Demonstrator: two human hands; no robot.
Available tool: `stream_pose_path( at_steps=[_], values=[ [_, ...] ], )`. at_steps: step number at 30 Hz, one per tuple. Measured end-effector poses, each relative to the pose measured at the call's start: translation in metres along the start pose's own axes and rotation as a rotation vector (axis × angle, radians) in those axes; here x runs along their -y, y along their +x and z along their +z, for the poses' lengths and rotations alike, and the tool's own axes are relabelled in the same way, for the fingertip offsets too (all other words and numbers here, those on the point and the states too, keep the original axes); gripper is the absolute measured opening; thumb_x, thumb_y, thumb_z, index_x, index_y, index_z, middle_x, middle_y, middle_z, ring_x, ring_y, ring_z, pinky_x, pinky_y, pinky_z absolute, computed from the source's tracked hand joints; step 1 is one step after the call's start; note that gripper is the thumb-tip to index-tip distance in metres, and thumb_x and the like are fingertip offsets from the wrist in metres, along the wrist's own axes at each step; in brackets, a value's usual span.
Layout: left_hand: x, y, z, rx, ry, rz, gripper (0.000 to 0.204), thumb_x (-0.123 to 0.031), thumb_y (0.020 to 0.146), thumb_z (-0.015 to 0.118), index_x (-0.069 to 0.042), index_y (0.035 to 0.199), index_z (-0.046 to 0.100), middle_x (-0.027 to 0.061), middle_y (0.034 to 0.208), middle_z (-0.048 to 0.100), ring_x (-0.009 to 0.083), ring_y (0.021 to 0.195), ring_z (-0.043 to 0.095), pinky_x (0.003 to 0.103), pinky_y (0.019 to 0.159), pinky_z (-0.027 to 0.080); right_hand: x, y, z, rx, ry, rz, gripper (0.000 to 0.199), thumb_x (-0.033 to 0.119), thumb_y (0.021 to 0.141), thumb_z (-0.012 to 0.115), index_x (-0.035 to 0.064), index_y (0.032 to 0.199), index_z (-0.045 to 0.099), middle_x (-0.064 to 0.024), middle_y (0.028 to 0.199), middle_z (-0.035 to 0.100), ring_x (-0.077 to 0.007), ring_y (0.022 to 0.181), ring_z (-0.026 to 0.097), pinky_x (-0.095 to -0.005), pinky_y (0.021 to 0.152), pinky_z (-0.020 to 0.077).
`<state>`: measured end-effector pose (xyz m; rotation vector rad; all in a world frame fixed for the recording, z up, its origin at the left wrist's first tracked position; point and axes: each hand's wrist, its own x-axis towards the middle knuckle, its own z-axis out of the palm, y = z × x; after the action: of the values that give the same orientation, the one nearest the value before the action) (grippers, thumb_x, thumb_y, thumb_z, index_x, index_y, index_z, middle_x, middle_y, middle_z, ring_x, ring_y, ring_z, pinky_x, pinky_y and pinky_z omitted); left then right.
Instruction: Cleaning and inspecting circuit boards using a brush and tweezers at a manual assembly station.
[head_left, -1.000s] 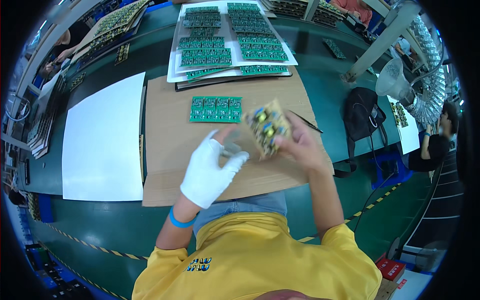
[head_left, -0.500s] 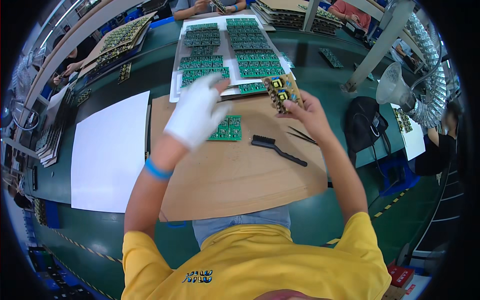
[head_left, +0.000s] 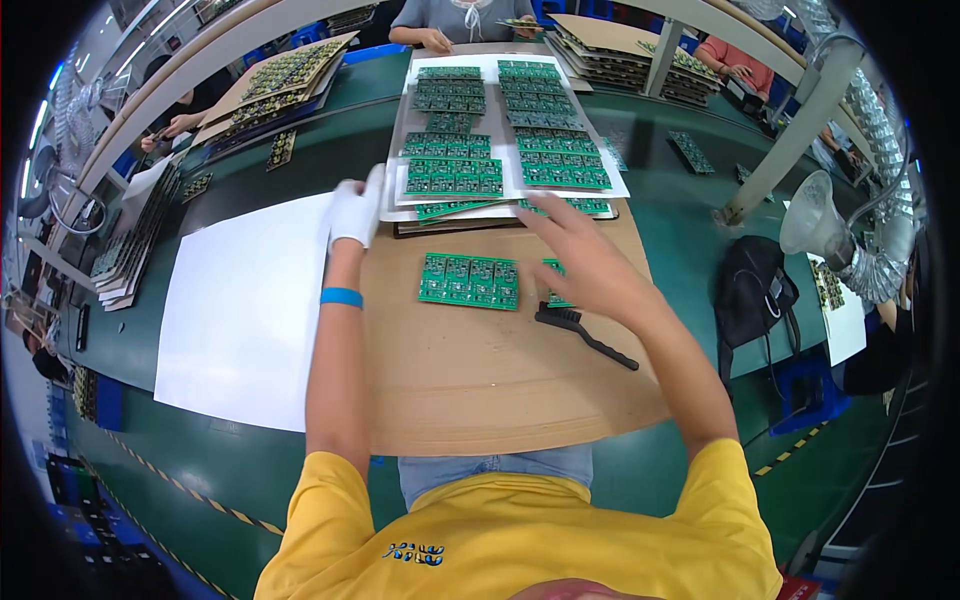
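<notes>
Both hands (left (head_left: 356, 212) gloved, right (head_left: 585, 262) bare) over circuit boards (head_left: 470, 281)

A cardboard sheet (head_left: 480, 380) lies on the desk (head_left: 680, 200) directly before the person, with a paper sheet (head_left: 240, 310) just to its left. On the cardboard rests a circuit board panel (head_left: 470, 281); right of it lies a brush (head_left: 585, 335), partly under the right hand (head_left: 585, 262). Behind the cardboard sits a tray of circuit boards (head_left: 500, 140) — the left hand (head_left: 357, 210) is at its left edge. Further left, at the desk's edge, stands a stack of boards (head_left: 135, 240); on the right side a bag (head_left: 755, 290) rests.
</notes>
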<state>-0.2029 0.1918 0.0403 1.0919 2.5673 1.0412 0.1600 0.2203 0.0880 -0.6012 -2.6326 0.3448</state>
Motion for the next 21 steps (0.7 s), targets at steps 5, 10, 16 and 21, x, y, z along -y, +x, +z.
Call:
stream_pose_path(
  at_steps=[5, 10, 16, 21],
  values=[
    [0.006, -0.006, 0.059, -0.019, -0.462, 0.273, 0.036, -0.031, 0.097, 0.068, 0.004, 0.104, 0.067, 0.0178, 0.113, 0.072, 0.0255, 0.081, 0.063, 0.035, 0.083, 0.052, -0.011, 0.122, 0.073, -0.129, -0.418, -0.005, 0.067, 0.054, 0.102, 0.051, 0.0191, 0.158, 0.037, -0.0237, 0.159, 0.037, -0.0548, 0.142, 0.035, -0.0576, 0.118, 0.0311],
    [0.013, -0.003, 0.070, -0.031, -0.819, 0.402, 0.026, -0.021, 0.098, 0.065, 0.002, 0.088, 0.058, 0.0176, 0.128, 0.068, 0.0214, 0.085, 0.060, 0.034, 0.084, 0.051, -0.041, 0.154, 0.093, 0.049, -0.399, -0.073, 0.068, 0.060, 0.103, 0.042, 0.0258, 0.161, 0.032, -0.0223, 0.163, 0.033, -0.0572, 0.143, 0.033, -0.0574, 0.119, 0.0290],
    [0.013, -0.007, 0.065, 0.004, -0.715, 0.376, 0.025, -0.015, 0.098, 0.062, 0.001, 0.083, 0.049, 0.0195, 0.144, 0.059, 0.0212, 0.100, 0.061, 0.032, 0.089, 0.049, -0.065, 0.185, 0.086, 0.176, -0.336, -0.064, 0.069, 0.063, 0.103, 0.039, 0.0285, 0.162, 0.028, -0.0207, 0.165, 0.029, -0.0564, 0.145, 0.030, -0.0558, 0.122, 0.0249],
    [0.004, -0.011, 0.064, -0.005, -0.837, 0.411, 0.022, -0.012, 0.095, 0.061, 0.002, 0.081, 0.049, 0.0194, 0.147, 0.056, 0.0240, 0.109, 0.060, 0.032, 0.094, 0.047, -0.086, 0.217, 0.081, 0.209, -0.290, -0.061, 0.068, 0.061, 0.104, 0.039, 0.0291, 0.162, 0.028, -0.0196, 0.166, 0.029, -0.0518, 0.147, 0.031, -0.0543, 0.123, 0.0248]
  ],
)
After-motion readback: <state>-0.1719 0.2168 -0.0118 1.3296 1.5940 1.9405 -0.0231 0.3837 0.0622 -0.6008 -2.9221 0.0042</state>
